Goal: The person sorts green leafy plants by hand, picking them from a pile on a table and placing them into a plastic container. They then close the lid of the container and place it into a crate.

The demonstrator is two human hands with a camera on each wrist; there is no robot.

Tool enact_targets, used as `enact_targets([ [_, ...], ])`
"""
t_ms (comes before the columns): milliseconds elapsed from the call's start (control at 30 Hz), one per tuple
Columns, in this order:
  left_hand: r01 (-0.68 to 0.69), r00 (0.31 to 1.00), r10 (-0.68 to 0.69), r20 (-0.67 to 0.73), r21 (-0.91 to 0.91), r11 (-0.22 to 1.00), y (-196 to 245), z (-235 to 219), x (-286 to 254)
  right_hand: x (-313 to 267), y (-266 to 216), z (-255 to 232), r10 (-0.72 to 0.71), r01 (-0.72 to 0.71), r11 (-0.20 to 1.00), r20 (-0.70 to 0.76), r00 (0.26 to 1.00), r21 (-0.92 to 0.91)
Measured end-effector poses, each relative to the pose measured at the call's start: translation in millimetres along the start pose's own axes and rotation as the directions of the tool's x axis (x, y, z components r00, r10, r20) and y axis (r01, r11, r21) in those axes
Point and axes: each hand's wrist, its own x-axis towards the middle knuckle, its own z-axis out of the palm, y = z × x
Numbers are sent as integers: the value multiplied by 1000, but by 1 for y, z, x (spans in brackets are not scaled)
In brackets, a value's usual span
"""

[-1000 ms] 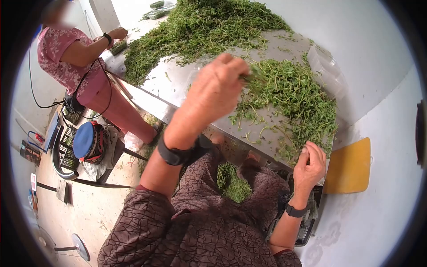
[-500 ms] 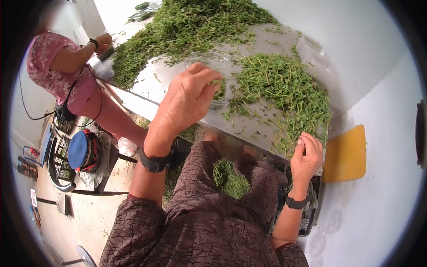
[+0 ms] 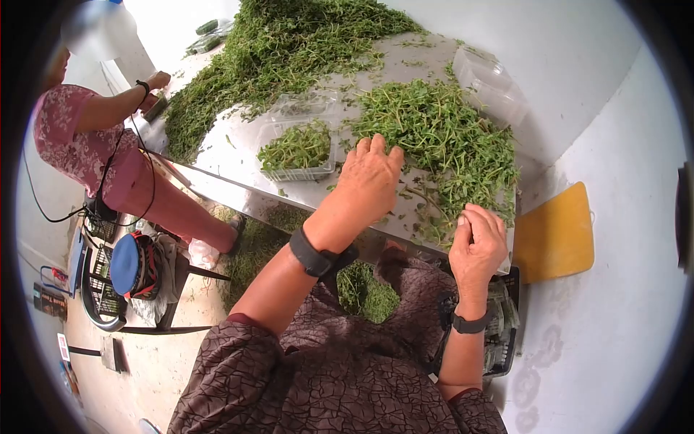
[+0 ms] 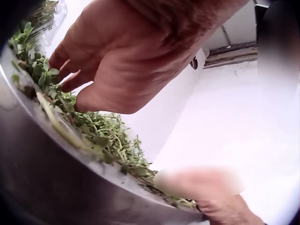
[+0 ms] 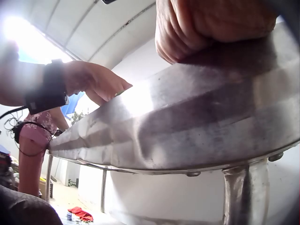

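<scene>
A loose pile of green herb sprigs (image 3: 441,137) lies on the steel table (image 3: 231,148). My left hand (image 3: 372,173) rests on the near edge of this pile with fingers stretched forward; in the left wrist view the left hand (image 4: 122,61) has its fingertips down among the sprigs (image 4: 93,136). A clear plastic container (image 3: 298,150) partly filled with herbs sits just left of that hand. My right hand (image 3: 477,242) is curled at the table's front edge beside the pile; the right wrist view shows the right hand (image 5: 211,23) as a fist on the rim (image 5: 187,126), with nothing seen inside it.
A much larger herb heap (image 3: 275,50) covers the far end of the table. Empty clear containers (image 3: 491,79) are stacked at the far right. Another person (image 3: 79,137) works at the left side. A yellow board (image 3: 555,235) leans by the wall. Herbs lie in my lap (image 3: 365,289).
My left hand carried a pinch of herbs to the clear container, let it go there, then moved right onto the near pile. The right hand stayed curled at the table edge.
</scene>
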Motion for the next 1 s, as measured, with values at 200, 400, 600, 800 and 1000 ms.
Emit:
enact_targets([
  [200, 99, 993, -103, 60, 62, 993, -10, 17, 17, 1, 1, 0, -10, 10, 1000, 14, 1000, -8],
  [400, -29, 978, -43, -205, -336, 942, -17, 9, 21, 1, 2, 0, -23, 23, 1000, 11, 1000, -11],
  [600, 35, 947, -174, -272, -449, 893, -23, -64, 9, 1, 0, 1, -22, 22, 1000, 2, 1000, -14],
  [800, 31, 855, -261, -448, -459, 888, -62, -88, 1, 0, 0, 2, -31, 31, 999, 11, 999, -42],
  [1000, 36, 823, -216, -525, -332, 943, -90, -85, -19, -1, 0, 0, -14, 16, 998, 30, 999, -61],
])
